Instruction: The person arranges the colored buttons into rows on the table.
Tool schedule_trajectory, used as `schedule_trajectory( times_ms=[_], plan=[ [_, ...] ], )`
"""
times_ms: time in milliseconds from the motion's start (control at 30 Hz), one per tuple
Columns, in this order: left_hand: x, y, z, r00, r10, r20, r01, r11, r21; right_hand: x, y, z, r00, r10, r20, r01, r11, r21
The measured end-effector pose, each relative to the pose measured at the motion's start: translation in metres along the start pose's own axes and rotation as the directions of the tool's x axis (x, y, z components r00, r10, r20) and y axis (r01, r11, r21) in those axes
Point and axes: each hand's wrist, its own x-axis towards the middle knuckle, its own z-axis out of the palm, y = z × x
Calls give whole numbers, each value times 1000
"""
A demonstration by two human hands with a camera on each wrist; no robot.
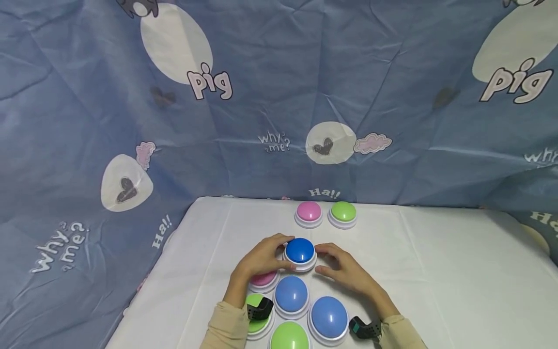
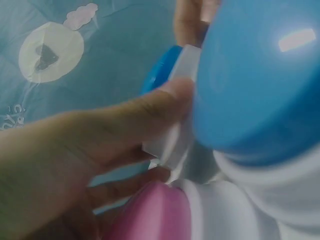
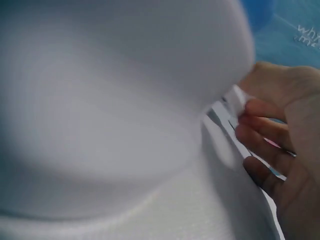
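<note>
A dark blue push button [image 1: 300, 250] with a round white base is between both hands in the head view. My left hand [image 1: 265, 256] grips its left side, the thumb on the white rim. At its right edge my right hand [image 1: 350, 272] holds the base with curved fingers; the right wrist view shows the fingertips [image 3: 246, 107] against a white edge. Close below stand a lighter blue button [image 1: 291, 293] and another blue button [image 1: 329, 317]. A pink button [image 1: 263, 278] is partly covered by the left hand.
A pink button [image 1: 309, 212] and a green button [image 1: 343, 212] stand near the back edge of the white table [image 1: 457, 271]. Two more green buttons, one at front [image 1: 289, 337] and one under the left wrist [image 1: 256, 324], sit close by. A blue printed cloth [image 1: 270, 87] hangs behind.
</note>
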Motion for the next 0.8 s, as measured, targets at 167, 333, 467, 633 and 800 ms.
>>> schedule_trajectory(
  times_ms=[167, 333, 467, 633, 800],
  plan=[
    [4, 10, 2, 997, -12, -73, 12, 1000, -1, 1, -2, -2, 995, 0, -105, 2, 1000, 21],
    [10, 23, 3, 989, -48, -142, 45, 999, -22, 5, -6, -11, 983, -1, -182, 8, 999, 37],
    [22, 33, 5, 985, -25, -171, 23, 1000, -12, 4, -20, -25, 976, 35, -217, -23, 998, 58],
    [35, 44, 10, 981, 9, -193, -13, 1000, -21, 2, -37, -42, 967, 68, -245, -53, 996, 68],
    [47, 50, 17, 973, 47, -226, -54, 998, -27, 0, -34, -52, 958, 37, -283, -26, 999, 45]
  ],
)
